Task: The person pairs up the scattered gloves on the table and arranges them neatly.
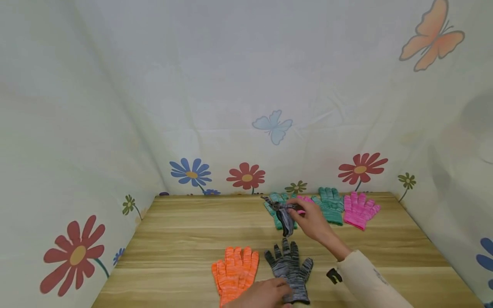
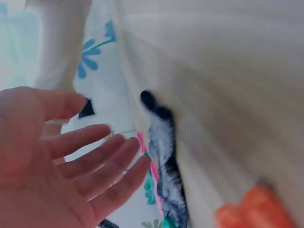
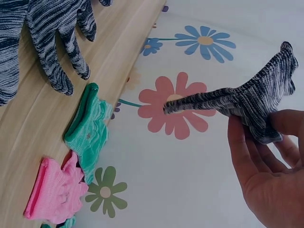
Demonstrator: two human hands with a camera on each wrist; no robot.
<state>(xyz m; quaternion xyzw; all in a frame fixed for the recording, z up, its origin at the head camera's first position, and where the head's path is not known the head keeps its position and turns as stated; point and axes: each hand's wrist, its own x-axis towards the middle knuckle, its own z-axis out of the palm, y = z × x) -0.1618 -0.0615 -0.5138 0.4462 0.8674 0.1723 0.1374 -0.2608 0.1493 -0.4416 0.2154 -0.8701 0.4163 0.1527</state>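
My right hand [image 1: 313, 220] pinches a black-and-grey knit glove [image 1: 286, 220] by one end, and it dangles above the table. In the right wrist view thumb and fingers grip this bunched glove [image 3: 259, 102], whose fingers stick out sideways. Another black-and-grey glove [image 1: 292, 273] lies flat at the front of the table, fingers pointing away. Over its lower left part is my left hand [image 1: 265, 295]; the left wrist view shows its fingers extended and holding nothing. Whether it touches the glove I cannot tell. Left of that glove lie orange gloves [image 1: 235, 273], overlapping.
Along the back right of the wooden table [image 1: 185, 231] lie a green glove [image 1: 331, 205] and a pink glove [image 1: 360, 209]. Another green glove [image 1: 278, 222] is partly hidden behind the held one, with a bit of pink beside it. A flowered cloth wall [image 1: 215, 141] encloses the table.
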